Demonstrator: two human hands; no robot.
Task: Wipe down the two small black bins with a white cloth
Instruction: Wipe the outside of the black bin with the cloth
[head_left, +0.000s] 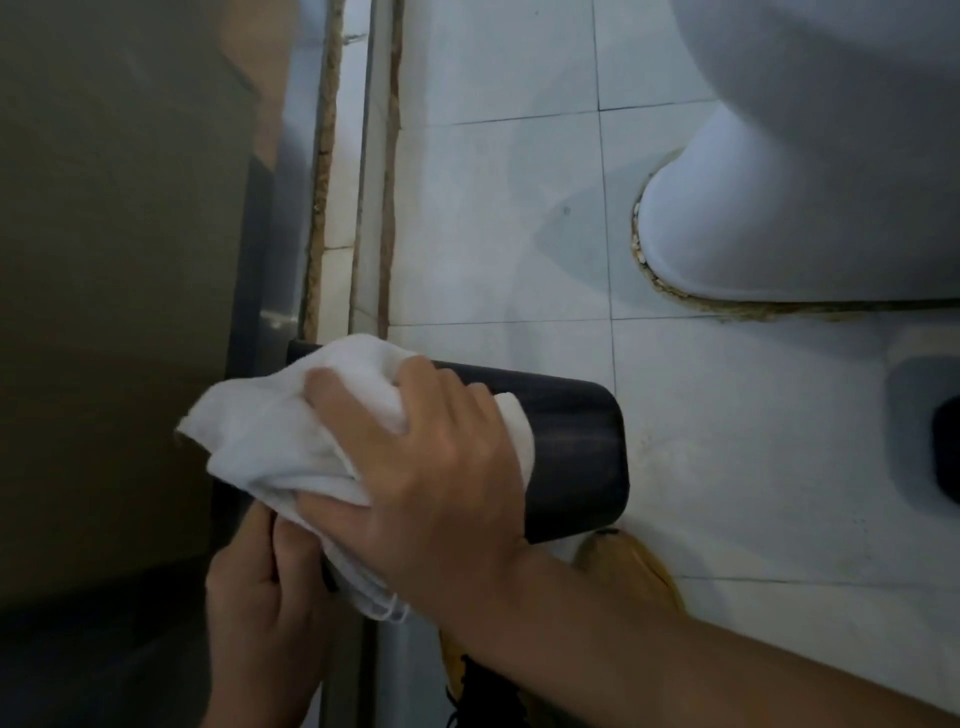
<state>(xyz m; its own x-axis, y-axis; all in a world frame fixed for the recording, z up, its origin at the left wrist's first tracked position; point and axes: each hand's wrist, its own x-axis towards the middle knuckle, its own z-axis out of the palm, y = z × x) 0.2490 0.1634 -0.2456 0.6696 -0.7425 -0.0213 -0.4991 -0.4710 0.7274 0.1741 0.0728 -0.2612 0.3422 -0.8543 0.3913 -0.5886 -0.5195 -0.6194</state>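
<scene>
We see a small black bin (571, 447) held tipped on its side above the tiled floor (519, 208), its base pointing right. Our right hand (426, 467) clutches a bunched white cloth (291, 431), fingers curled into it, pressing it against the bin's wall near the rim. Our left hand (260, 597) sits below, fingers curled at the bin's lower rim edge, mostly hidden by cloth. A dark door panel (114, 260) crowds the left side; a white toilet base (779, 208) stands well apart at upper right, bare tiles between them. A yellow shoe (628, 571) shows just beneath the bin.
</scene>
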